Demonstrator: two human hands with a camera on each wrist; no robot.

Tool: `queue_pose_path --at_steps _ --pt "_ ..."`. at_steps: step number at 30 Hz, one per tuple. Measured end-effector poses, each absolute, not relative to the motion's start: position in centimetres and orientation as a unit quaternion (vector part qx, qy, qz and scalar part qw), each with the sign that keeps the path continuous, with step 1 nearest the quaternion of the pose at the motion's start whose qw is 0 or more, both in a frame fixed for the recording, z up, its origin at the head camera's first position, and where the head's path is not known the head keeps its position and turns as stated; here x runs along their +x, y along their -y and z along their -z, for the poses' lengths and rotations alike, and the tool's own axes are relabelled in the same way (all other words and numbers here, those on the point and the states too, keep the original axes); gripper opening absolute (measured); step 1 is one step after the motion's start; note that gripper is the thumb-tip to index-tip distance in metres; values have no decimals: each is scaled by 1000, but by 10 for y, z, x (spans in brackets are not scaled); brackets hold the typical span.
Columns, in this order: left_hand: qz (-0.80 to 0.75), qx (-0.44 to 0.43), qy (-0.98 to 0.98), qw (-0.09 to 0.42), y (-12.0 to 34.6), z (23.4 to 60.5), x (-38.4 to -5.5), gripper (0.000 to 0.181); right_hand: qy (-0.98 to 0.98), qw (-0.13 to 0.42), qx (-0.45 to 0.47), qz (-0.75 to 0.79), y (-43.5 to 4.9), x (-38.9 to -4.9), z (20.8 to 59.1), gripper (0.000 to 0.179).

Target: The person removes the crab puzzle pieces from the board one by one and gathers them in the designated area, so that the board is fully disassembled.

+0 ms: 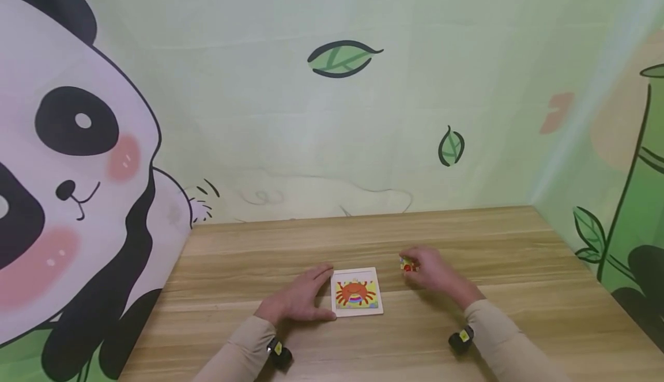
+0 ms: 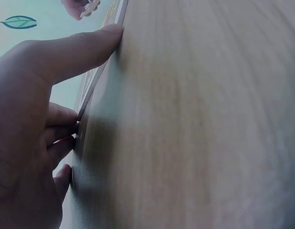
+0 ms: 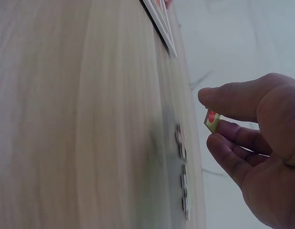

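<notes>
A white-framed puzzle board [image 1: 357, 313] with a red crab picture lies flat on the wooden table. My left hand [image 1: 298, 298] holds it at its left side, thumb by the near corner and fingertips by the far one. In the left wrist view the thumb [image 2: 85, 52] touches the board's edge. To the right of the board, my right hand [image 1: 433, 269] pinches a small puzzle piece [image 3: 212, 119], yellow-green with a red patch, between thumb and fingers. The piece is held above the table in the right wrist view.
Several loose pieces [image 3: 184, 183] lie on the table near my right hand, seen edge-on. The wooden table [image 1: 249, 249] ends at a printed panda-and-leaf wall sheet [image 1: 270, 111] at the back. Each wrist bears a small black camera.
</notes>
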State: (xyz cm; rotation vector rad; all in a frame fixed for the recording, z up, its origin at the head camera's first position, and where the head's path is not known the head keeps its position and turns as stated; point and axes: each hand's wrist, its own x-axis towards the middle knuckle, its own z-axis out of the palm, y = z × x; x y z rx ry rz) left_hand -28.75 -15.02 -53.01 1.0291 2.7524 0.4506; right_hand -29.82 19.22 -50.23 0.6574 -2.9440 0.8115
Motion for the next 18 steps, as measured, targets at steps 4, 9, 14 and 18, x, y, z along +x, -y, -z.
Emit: queue_pose_path --at_steps 4,9,14,18 --pt "-152 342 -923 89 151 530 -287 101 942 1 200 -271 -202 -297 500 48" --pt "-150 345 -923 87 151 530 -287 102 943 4 193 -271 -213 -296 500 48" --pt "-148 347 -922 84 151 529 -286 102 945 9 185 -270 -221 -294 500 47" --pt "-149 346 -922 83 150 529 -286 102 945 17 180 -272 -228 -295 503 44"
